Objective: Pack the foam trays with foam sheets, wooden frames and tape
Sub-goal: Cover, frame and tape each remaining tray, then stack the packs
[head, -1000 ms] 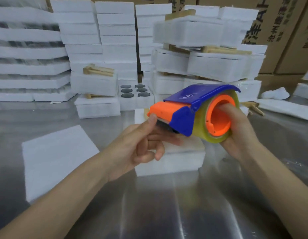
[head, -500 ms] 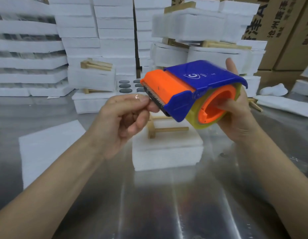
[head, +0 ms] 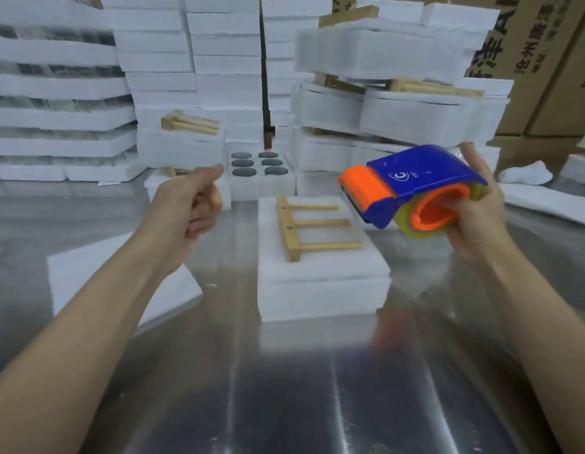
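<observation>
My right hand [head: 477, 221] grips a blue and orange tape dispenser [head: 412, 178] with a roll of clear tape, its fingers hooked in the orange core, up in the air right of centre. My left hand [head: 189, 201] is raised off to the left, thumb pinched against curled fingers as if on the tape's end; the clear strip itself barely shows. Below and between them, a white foam tray [head: 320, 290] topped with a foam sheet lies on the metal table [head: 284, 388]. A wooden frame [head: 304, 224] lies on top of it.
A loose foam sheet [head: 88, 273] lies flat at the left. Behind stand an open foam tray of dark discs [head: 261, 188], tall stacks of foam trays [head: 153, 77], packed trays with wooden frames [head: 399, 106], and cardboard boxes [head: 546, 60] at the right.
My left hand has pulled away leftward from the dispenser's orange cutter. My right hand has carried the dispenser to the right, uncovering the wooden frame on the foam tray.
</observation>
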Demonstrator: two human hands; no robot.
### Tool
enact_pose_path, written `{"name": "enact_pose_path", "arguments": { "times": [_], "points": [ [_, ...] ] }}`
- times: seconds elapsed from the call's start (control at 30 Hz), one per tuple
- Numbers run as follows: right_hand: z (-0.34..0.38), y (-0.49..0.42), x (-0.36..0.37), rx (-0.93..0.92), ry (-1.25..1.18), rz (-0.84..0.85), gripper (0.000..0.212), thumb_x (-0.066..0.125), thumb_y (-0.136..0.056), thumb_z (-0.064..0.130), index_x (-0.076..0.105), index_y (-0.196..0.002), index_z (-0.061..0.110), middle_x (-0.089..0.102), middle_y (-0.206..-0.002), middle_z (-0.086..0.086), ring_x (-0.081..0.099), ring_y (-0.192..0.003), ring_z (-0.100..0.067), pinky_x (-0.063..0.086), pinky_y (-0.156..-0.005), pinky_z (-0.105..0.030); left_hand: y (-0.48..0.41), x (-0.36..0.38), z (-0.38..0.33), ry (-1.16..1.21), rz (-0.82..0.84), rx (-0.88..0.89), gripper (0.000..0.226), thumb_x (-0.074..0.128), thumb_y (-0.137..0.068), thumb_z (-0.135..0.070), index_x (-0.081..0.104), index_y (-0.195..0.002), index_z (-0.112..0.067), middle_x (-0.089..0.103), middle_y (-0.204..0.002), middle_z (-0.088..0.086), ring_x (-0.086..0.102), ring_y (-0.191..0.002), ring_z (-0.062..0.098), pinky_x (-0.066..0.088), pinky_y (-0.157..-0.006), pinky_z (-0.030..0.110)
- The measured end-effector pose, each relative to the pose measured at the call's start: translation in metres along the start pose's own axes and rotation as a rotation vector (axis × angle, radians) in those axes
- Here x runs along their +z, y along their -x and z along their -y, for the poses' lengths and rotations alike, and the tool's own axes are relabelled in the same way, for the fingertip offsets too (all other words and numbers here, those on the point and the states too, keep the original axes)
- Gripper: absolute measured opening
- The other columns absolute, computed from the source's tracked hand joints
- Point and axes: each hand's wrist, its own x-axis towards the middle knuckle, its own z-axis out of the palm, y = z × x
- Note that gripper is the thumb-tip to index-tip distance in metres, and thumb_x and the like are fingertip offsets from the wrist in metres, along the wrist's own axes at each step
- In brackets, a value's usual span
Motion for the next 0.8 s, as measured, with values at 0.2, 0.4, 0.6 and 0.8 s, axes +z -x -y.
{"name": "enact_pose_path", "arguments": {
  "times": [0.2, 0.4, 0.6, 0.8],
  "points": [
    [-0.005, -0.001, 0.005, -0.010, 0.072, -0.074, 0.069, 0.063, -0.078, -0.010, 0.049, -0.128, 0.035, 0.070, -0.108, 0.007, 0.068, -0.100, -0.011, 0.056, -0.072, -0.024, -0.010, -0.011, 0.013, -0.278, -0.059, -0.063, 0.045, 0.065, -0.089, -0.038, 0.048, -0.053, -0.016, 0.025, -0.042, -0.011, 0.018, -0.039, 0.008, 0.015, -0.036, 0.017],
    [-0.014, -0.008, 0.006, 0.033, 0.127, -0.107, 0.070, 0.055, -0.080, -0.017, 0.048, -0.128, 0.034, 0.072, -0.093, 0.012, 0.069, -0.090, -0.007, 0.058, -0.073, -0.026, -0.015, -0.010, 0.018, -0.353, -0.086, -0.165, 0.045, 0.064, -0.088, -0.045, 0.048, -0.055, -0.019, 0.026, -0.043, -0.010, 0.019, -0.038, 0.009, 0.017, -0.035, 0.017],
    [-0.029, -0.005, 0.003, 0.122, 0.226, -0.034, 0.072, 0.049, -0.077, -0.022, 0.052, -0.125, 0.032, 0.071, -0.096, 0.007, 0.068, -0.087, -0.009, 0.056, -0.074, -0.029, -0.014, -0.010, 0.039, -0.501, -0.052, -0.317, 0.041, 0.059, -0.093, -0.038, 0.050, -0.062, -0.013, 0.029, -0.040, -0.009, 0.023, -0.035, 0.008, 0.019, -0.033, 0.014],
    [-0.042, -0.007, 0.025, 0.253, 0.322, 0.077, 0.056, 0.046, -0.082, -0.021, 0.057, -0.117, 0.021, 0.067, -0.109, -0.004, 0.067, -0.099, -0.014, 0.056, -0.080, -0.030, -0.009, 0.007, 0.065, -0.739, -0.026, -0.310, 0.050, 0.058, -0.093, -0.040, 0.059, -0.049, -0.016, 0.042, -0.041, -0.004, 0.037, -0.045, 0.016, 0.027, -0.047, 0.025]
  ]
}}
